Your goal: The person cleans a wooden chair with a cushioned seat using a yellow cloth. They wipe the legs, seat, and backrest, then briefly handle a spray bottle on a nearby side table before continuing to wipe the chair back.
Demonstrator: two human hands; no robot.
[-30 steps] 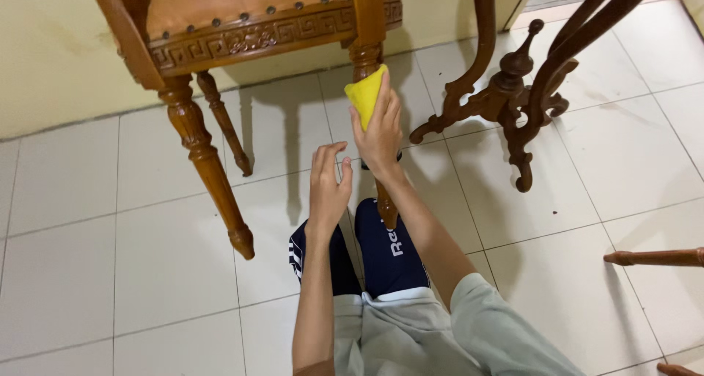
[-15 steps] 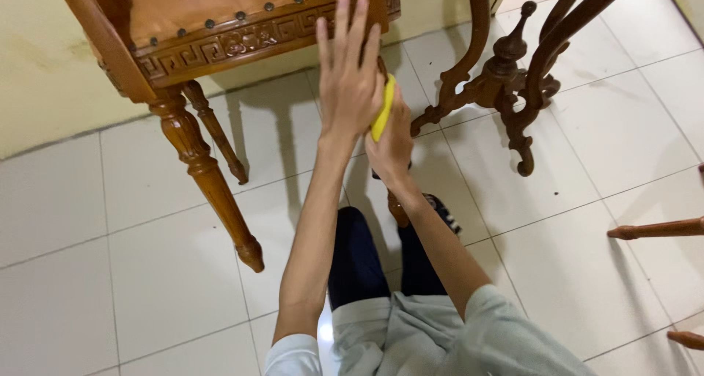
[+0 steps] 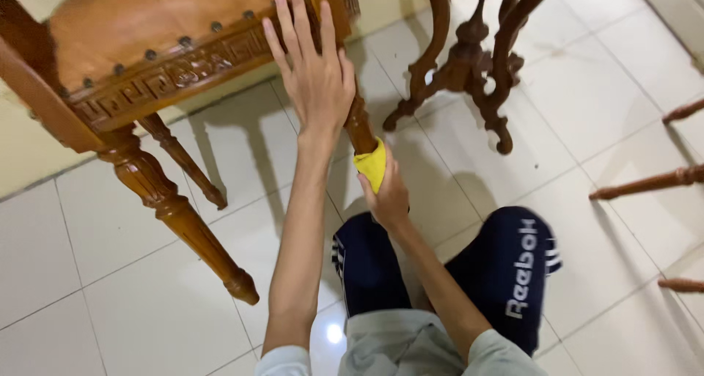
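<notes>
White tiled floor (image 3: 110,273), pale yellow wall (image 3: 29,156), carved table base (image 3: 469,68).

The chair (image 3: 169,75) is made of carved wood, varnished to a warm semi-gloss, and its turned leg (image 3: 180,218) is ridged and polished. The seat (image 3: 139,17) is covered in smooth tan leather, edged with dull metal studs (image 3: 150,54). The cloth (image 3: 372,165) is seen as soft, matt yellow fabric. The floor (image 3: 95,273) is laid with glossy pale tiles.
</notes>
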